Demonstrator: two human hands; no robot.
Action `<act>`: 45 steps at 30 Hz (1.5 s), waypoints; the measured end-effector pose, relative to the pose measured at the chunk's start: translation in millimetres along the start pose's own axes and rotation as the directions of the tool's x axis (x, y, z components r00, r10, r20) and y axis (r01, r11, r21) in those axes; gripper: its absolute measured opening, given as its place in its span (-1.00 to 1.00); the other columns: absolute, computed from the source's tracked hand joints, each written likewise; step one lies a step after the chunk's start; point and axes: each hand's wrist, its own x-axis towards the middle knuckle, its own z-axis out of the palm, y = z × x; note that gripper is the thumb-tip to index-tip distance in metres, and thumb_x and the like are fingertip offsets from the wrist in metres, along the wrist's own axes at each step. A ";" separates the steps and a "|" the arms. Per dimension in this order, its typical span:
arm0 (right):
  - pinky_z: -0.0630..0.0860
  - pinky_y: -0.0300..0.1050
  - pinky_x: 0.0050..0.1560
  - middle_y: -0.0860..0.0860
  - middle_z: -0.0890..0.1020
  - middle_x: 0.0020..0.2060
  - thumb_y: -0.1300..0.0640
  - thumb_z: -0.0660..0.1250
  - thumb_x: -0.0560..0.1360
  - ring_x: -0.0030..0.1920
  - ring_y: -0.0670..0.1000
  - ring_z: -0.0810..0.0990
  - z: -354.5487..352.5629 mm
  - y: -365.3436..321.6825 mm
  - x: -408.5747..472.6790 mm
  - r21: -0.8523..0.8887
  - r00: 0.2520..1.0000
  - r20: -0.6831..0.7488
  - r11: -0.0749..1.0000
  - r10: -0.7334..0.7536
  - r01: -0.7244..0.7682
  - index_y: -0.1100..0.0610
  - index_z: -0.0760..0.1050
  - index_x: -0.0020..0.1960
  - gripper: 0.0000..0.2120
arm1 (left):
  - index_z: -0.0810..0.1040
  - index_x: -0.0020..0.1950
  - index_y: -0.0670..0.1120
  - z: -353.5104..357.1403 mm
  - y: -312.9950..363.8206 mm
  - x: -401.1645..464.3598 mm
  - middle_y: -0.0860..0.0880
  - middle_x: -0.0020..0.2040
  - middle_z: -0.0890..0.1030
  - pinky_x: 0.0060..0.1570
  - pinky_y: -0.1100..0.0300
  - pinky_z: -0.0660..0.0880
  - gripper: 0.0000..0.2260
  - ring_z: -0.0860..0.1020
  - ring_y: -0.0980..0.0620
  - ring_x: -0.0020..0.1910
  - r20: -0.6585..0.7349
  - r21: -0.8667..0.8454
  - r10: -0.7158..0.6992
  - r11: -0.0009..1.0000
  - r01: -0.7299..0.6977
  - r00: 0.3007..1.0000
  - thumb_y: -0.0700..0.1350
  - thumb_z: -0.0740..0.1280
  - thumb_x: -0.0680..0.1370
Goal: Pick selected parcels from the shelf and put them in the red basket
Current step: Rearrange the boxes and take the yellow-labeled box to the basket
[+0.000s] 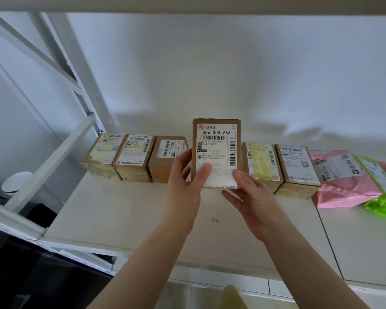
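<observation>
A brown cardboard parcel [216, 150] with a white label reading 866 303 666 is tilted up with its label toward me, above the white shelf [129, 215]. My left hand [184, 179] grips its left edge with the thumb on the label. My right hand [247, 192] holds its lower right corner, thumb on the label too. Other cardboard parcels lie in a row on the shelf: three on the left [132, 156] and two on the right [296, 168]. The red basket is not in view.
A pink mailer bag [341, 186] and a green mailer bag [379, 192] lie at the shelf's right end. White frame bars [54, 157] rise on the left. The shelf above [187, 3] is close overhead. Something dark [42, 275] sits below left.
</observation>
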 end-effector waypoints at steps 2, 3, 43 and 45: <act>0.55 -0.03 0.24 0.08 0.71 0.13 0.01 0.46 0.34 0.18 0.02 0.66 0.8 0.3 -1.2 0.001 1.000 -0.002 1.000 -0.004 0.004 0.16 0.56 0.30 -0.44 | 0.43 0.34 0.03 -2.5 2.3 -0.3 0.02 0.24 0.62 0.20 -0.01 0.55 -0.59 0.58 0.02 0.24 0.010 -0.039 -0.016 0.999 0.017 1.000 -0.12 0.43 0.52; 0.54 -0.02 0.25 0.08 0.71 0.13 0.01 0.46 0.34 0.20 0.04 0.65 1.5 0.5 -2.0 -0.001 1.000 -0.002 1.000 -0.005 0.005 0.16 0.56 0.31 -0.43 | 0.43 0.34 0.02 -3.7 3.4 -0.8 0.01 0.23 0.63 0.18 0.01 0.56 -0.58 0.60 0.02 0.21 0.019 -0.059 -0.025 0.998 0.026 0.999 -0.14 0.42 0.51; 0.46 -0.05 0.02 -0.05 0.60 -0.16 -0.10 0.34 0.56 -0.06 0.04 0.55 31.2 33.3 97.8 -0.295 0.923 -0.366 0.926 0.120 -0.237 0.09 0.54 0.08 -0.74 | 0.48 0.21 -0.13 -9.6 -52.2 72.7 -0.17 0.13 0.57 0.11 0.12 0.55 -0.64 0.56 -0.06 0.05 -0.103 -0.370 -0.746 0.642 0.671 0.657 0.01 0.42 0.52; 0.48 -0.03 0.06 -0.05 0.62 -0.12 -0.12 0.34 0.55 0.05 0.07 0.57 30.4 35.5 99.8 -0.296 0.920 -0.369 0.922 0.129 -0.248 0.09 0.55 0.17 -0.67 | 0.48 0.25 -0.14 -9.9 -53.4 73.4 -0.18 0.17 0.57 0.05 0.14 0.55 -0.60 0.56 -0.06 0.05 -0.106 -0.363 -0.747 0.644 0.674 0.656 0.03 0.42 0.51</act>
